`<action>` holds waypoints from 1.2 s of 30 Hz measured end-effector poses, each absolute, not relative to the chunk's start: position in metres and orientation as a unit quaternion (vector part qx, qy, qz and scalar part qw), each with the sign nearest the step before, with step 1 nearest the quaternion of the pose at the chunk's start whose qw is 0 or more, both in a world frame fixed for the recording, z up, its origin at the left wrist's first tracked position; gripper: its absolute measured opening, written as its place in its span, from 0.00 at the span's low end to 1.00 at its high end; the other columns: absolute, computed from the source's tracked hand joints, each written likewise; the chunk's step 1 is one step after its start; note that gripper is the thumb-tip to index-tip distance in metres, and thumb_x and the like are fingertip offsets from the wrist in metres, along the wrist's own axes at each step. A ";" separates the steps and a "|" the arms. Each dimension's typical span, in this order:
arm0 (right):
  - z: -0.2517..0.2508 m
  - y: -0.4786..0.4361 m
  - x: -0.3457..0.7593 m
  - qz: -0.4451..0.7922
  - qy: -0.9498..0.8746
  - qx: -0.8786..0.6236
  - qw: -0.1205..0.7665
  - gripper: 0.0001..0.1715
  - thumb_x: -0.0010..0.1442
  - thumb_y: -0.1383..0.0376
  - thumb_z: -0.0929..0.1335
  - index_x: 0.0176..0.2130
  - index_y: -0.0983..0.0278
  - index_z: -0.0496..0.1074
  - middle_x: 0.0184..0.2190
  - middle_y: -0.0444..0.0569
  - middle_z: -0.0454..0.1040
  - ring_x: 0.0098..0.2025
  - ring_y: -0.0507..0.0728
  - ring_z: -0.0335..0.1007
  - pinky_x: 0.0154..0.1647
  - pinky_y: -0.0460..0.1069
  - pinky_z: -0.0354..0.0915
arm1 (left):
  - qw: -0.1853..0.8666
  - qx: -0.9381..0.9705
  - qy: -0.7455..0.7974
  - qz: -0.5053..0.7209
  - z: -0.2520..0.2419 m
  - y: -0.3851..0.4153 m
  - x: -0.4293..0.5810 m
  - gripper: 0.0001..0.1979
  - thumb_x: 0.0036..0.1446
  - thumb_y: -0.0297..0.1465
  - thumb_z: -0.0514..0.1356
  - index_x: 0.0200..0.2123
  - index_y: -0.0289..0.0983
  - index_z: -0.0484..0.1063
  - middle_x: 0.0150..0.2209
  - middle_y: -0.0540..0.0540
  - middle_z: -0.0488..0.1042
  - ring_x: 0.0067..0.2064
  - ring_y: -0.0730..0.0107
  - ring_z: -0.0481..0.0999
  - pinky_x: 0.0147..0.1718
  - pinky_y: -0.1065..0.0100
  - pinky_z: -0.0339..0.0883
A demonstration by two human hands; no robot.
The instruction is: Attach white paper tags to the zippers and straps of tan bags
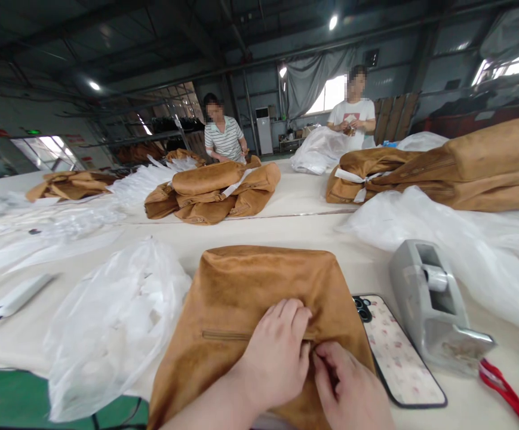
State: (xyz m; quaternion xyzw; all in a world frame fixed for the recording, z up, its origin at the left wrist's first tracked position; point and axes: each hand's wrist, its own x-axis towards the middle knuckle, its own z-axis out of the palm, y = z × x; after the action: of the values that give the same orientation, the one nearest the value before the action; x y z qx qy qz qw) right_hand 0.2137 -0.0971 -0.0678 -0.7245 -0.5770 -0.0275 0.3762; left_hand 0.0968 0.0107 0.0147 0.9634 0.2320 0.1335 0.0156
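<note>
A brown leather bag (268, 275) lies in front of me, with a straight zipper (226, 335) across its face. My left hand (279, 349) rests on the leather over the right part of the zipper, its fingers curled together and gripping the bag there. Close beside it, my right hand (346, 382) has thumb and forefinger pinched at the zipper's right end. What lies between those fingertips is hidden. The bag's lower part runs under my forearms.
Right of the bag lie a phone (402, 352), a grey tape dispenser (433, 310) and a red strap (503, 385). A plastic bag (120, 322) is at left. More brown bags (214, 191) lie across the table (304, 230). Two people (226, 137) stand behind it.
</note>
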 end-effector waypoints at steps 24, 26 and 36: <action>-0.004 -0.073 0.204 -0.222 -0.792 -0.568 0.030 0.02 0.62 0.70 0.64 0.36 0.66 0.67 0.29 0.49 0.69 0.28 0.57 0.67 0.21 0.51 0.62 | -0.060 0.925 0.238 0.289 -0.037 0.043 0.028 0.41 0.51 0.46 0.62 0.65 0.39 0.55 0.67 0.41 0.53 0.66 0.48 0.55 0.63 0.50 0.47; -0.002 -0.073 0.210 -0.235 -0.803 -0.547 0.019 0.03 0.62 0.70 0.63 0.35 0.66 0.66 0.28 0.48 0.68 0.27 0.56 0.66 0.20 0.50 0.60 | -0.067 0.924 0.233 0.296 -0.040 0.046 0.028 0.41 0.51 0.47 0.62 0.65 0.40 0.55 0.67 0.41 0.53 0.66 0.49 0.56 0.64 0.50 0.45; 0.002 -0.085 0.228 -0.223 -0.810 -0.543 0.004 0.03 0.63 0.68 0.63 0.36 0.64 0.66 0.29 0.45 0.70 0.27 0.54 0.66 0.20 0.49 0.58 | -0.086 0.902 0.247 0.344 -0.045 0.053 0.023 0.41 0.49 0.51 0.61 0.63 0.39 0.60 0.66 0.38 0.56 0.63 0.44 0.60 0.63 0.46 0.44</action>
State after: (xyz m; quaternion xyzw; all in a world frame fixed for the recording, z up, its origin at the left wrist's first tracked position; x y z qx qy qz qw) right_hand 0.2283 -0.0847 0.0017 -0.5432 -0.8096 -0.2226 0.0045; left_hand 0.0230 0.0529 -0.0451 0.9018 0.2471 0.3438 -0.0865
